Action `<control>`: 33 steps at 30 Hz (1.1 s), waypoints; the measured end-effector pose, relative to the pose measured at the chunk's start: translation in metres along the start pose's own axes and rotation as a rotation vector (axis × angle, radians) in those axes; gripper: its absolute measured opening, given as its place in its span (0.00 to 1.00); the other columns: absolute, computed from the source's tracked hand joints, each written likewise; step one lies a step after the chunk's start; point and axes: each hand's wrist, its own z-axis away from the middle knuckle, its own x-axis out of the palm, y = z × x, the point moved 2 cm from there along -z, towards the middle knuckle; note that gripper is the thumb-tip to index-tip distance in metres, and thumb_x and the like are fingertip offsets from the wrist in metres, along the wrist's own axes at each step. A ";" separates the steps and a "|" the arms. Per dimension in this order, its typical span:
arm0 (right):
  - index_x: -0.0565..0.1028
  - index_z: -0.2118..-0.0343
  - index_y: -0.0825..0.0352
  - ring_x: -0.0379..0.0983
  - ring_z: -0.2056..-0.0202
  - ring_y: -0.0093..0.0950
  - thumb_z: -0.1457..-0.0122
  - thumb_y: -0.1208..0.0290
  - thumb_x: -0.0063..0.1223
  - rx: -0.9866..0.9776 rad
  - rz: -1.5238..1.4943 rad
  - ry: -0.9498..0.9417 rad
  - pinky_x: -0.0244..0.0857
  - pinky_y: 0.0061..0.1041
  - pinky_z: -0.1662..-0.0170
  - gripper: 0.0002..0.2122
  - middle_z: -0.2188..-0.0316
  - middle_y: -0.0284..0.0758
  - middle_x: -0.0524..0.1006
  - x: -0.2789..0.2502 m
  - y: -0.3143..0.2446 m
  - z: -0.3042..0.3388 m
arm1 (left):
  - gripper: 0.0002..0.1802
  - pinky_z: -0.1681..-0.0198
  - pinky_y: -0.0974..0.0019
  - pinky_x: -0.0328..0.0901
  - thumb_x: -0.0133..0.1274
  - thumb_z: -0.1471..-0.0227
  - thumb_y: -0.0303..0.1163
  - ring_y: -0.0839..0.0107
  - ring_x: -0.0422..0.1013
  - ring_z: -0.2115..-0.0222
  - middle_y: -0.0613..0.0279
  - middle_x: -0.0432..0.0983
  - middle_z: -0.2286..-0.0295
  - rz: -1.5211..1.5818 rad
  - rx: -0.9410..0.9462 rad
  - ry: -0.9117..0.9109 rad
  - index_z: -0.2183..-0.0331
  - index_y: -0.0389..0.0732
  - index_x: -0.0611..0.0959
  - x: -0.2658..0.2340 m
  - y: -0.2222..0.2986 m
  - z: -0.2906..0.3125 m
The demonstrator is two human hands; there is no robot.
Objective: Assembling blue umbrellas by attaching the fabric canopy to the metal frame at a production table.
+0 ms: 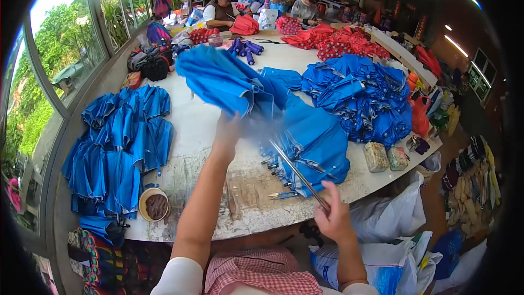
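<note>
Blue umbrella up over the middle of the table, and it's all about that slanting line! Far left, by the window, a pile of blue umbrellas lies with folds running toward the near edge. Just right of it, a bowl with something dark brown inside, close to the edge. Now the left hand, well forward on a stretched arm, right at the canopy's lower side; it's blurred, and I cannot tell whether those fingers are closed on the cloth or merely against it. The canopy bulks up beyond that hand, away from the body and leaning left. Past it sit purple bundles. From the canopy's side the metal shaft slopes down toward the body and to the right, though its upper end is lost in blur. Below and beside it, more umbrellas lie flat, overlapping. And at the shaft's near end, the right hand, fingers curled around it, closer to the body; hands well apart, left by the canopy, right on the shaft. Further right, a blue heap, then two small packs near the edge.
</note>
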 end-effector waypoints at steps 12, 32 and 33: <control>0.63 0.49 0.69 0.62 0.89 0.26 0.44 0.74 0.45 -0.011 -0.595 -0.210 0.55 0.20 0.83 0.19 0.85 0.29 0.69 0.207 -0.093 0.037 | 0.19 0.70 0.71 0.63 0.41 0.44 0.40 0.73 0.66 0.73 0.60 0.70 0.68 0.575 0.071 0.069 0.56 0.37 0.68 -0.099 0.046 0.135; 0.58 0.45 0.61 0.46 0.93 0.13 0.38 0.67 0.34 0.634 -1.826 -1.121 0.46 0.15 0.85 0.18 0.91 0.20 0.51 0.139 -0.185 0.081 | 0.14 0.79 0.74 0.63 0.39 0.44 0.34 0.71 0.67 0.81 0.60 0.70 0.81 0.358 0.611 0.051 0.74 0.34 0.72 -0.206 0.287 0.081; 0.58 0.45 0.61 0.46 0.93 0.13 0.38 0.67 0.34 0.638 -1.809 -1.182 0.46 0.15 0.85 0.18 0.91 0.20 0.51 0.127 -0.180 0.080 | 0.14 0.77 0.72 0.64 0.39 0.44 0.33 0.70 0.67 0.81 0.58 0.70 0.81 0.243 0.627 0.052 0.74 0.33 0.72 -0.191 0.294 0.073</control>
